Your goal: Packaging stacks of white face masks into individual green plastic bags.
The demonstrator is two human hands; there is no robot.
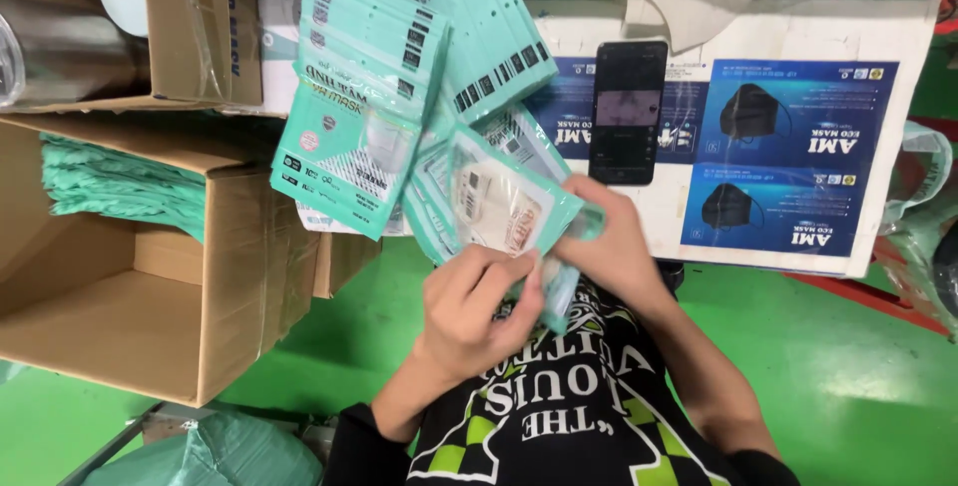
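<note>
Left hand [469, 311]: fingers curled, gripping the lower edge of a teal plastic mask pouch with a clear window [499, 209]. Right hand [609, 242]: pinching the same pouch at its right end. The pouch is held tilted above the person's lap, in front of a white carton printed with blue panels [798, 147].

A fanned stack of matching teal pouches [399, 77] lies just behind it, with a black phone [627, 112] on the carton. An open brown cardboard box [150, 276] stands left, over a green floor [848, 366].
</note>
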